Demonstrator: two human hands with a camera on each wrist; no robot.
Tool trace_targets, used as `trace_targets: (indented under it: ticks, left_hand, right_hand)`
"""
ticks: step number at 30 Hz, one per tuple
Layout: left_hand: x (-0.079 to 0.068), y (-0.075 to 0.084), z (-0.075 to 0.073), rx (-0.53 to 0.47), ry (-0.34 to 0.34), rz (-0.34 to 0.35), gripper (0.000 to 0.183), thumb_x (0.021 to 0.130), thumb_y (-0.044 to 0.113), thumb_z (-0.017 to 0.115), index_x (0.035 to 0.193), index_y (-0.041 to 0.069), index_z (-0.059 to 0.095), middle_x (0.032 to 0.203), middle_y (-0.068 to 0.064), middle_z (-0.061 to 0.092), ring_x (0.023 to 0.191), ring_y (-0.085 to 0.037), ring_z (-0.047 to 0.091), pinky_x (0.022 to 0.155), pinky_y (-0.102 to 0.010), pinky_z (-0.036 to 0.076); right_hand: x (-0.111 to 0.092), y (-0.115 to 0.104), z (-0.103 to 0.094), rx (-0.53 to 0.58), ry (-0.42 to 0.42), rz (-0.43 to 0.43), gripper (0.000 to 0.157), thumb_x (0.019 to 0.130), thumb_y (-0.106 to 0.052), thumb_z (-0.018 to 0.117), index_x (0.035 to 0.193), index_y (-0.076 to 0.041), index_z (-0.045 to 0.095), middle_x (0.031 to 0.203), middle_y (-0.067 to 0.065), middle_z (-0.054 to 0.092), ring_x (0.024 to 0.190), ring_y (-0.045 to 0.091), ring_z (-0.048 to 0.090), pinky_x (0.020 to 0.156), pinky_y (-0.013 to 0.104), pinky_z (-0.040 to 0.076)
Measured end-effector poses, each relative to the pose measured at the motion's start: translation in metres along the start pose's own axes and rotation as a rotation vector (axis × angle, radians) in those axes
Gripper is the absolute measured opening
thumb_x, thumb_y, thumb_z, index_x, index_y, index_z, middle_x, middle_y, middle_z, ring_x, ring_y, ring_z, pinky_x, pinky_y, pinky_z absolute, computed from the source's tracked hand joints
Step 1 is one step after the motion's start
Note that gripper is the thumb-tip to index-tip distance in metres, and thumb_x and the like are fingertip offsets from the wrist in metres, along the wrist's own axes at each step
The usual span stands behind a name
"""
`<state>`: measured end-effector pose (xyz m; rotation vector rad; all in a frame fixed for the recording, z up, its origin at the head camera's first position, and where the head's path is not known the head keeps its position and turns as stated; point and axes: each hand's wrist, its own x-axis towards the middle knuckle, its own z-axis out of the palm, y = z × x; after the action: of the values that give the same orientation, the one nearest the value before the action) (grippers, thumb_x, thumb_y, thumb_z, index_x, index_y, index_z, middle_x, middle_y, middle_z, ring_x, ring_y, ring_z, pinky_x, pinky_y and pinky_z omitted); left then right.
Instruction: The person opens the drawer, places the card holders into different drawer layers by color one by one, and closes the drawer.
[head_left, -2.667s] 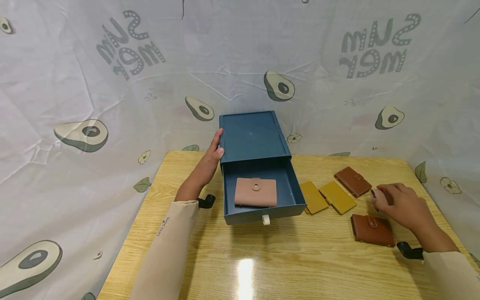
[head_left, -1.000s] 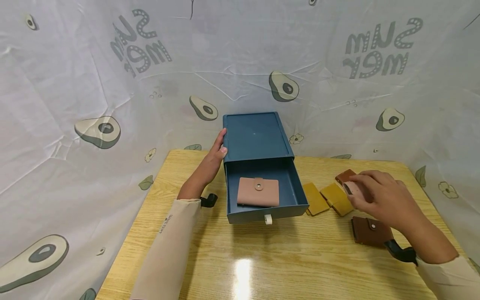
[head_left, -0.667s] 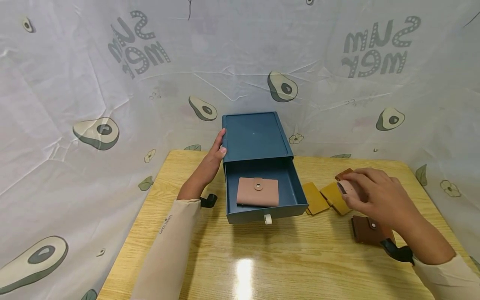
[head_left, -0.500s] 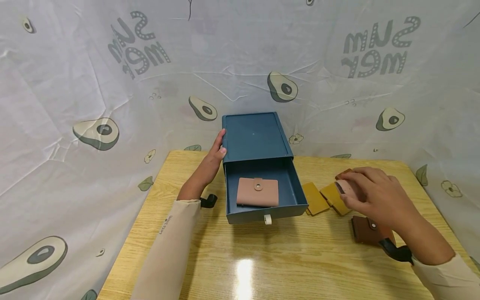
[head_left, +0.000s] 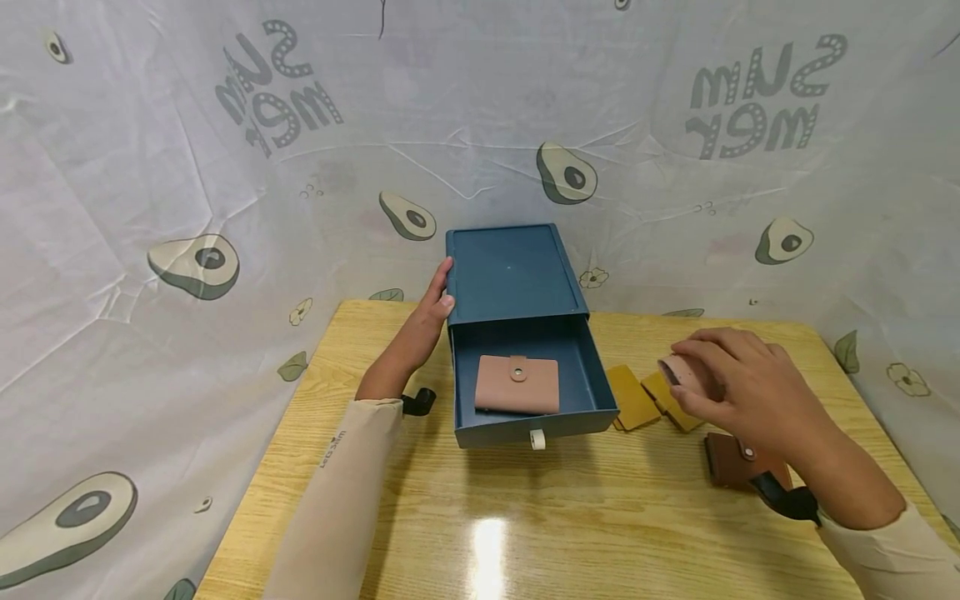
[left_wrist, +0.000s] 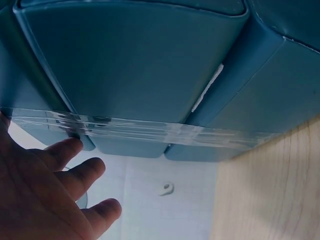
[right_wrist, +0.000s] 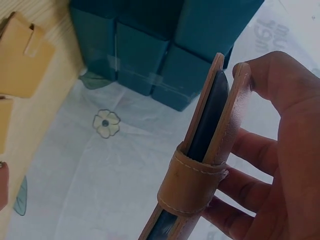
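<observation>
My right hand (head_left: 750,400) holds a pink snap card wallet (head_left: 688,375) above the right side of the table. In the right wrist view this wallet (right_wrist: 192,185) is edge-on, its strap closed around dark inner sleeves, with thumb and fingers gripping it. My left hand (head_left: 416,333) rests against the left side of a blue drawer box (head_left: 510,271); in the left wrist view its fingers (left_wrist: 82,175) are spread. The box's drawer (head_left: 577,367) is pulled out towards me. Another pink card wallet (head_left: 517,385) lies flat in it, snap upward.
Two yellow wallets (head_left: 632,398) lie right of the drawer, one partly behind my right hand. A brown wallet (head_left: 727,458) lies nearer me, partly covered by my wrist. A white pull tab (head_left: 537,440) sticks out of the drawer front. Patterned cloth (head_left: 480,125) hangs behind the table.
My right hand has brought the pink wallet leftwards from the table's right side, over the brown and yellow wallets. The farther brown wallet is now hidden. My left hand stays at the box.
</observation>
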<state>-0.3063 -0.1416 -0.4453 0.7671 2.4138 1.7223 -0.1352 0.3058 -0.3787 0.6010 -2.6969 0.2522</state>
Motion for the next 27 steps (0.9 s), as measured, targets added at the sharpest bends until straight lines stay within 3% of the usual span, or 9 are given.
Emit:
trace_targets:
  ticks: [17,21,27]
  left_hand:
    - [0.000,0.005,-0.001,0.011,0.000,0.008,0.068,0.113,0.049,0.032,0.175,0.041,0.003,0.182,0.001,0.002,0.167,-0.028,0.003,0.129,-0.068,0.011]
    - [-0.002,0.005,-0.004,0.076,-0.003,0.049,0.067,0.116,0.049,0.029,0.175,0.036,0.003,0.182,0.000,0.003,0.168,-0.028,0.004,0.130,-0.067,0.012]
    - [-0.004,0.007,-0.009,0.227,0.015,0.083,0.076,0.112,0.069,0.026,0.176,0.034,0.006,0.182,0.002,0.007,0.168,-0.026,0.008,0.132,-0.061,0.013]
  right_hand:
    - [0.022,-0.027,-0.010,0.022,0.020,-0.096,0.054,0.086,-0.033,0.089,0.135,-0.017,0.074,0.137,0.011,0.066,0.123,0.039,0.060,0.090,0.068,0.045]
    - [0.031,-0.036,-0.013,0.023,0.016,-0.120,0.054,0.086,-0.034,0.089,0.135,-0.017,0.074,0.138,0.011,0.066,0.125,0.038,0.060,0.092,0.068,0.046]
    - [0.044,-0.048,-0.016,0.031,-0.004,-0.128,0.053,0.088,-0.037,0.087,0.136,-0.020,0.074,0.139,0.010,0.066,0.126,0.038,0.061,0.091,0.066,0.048]
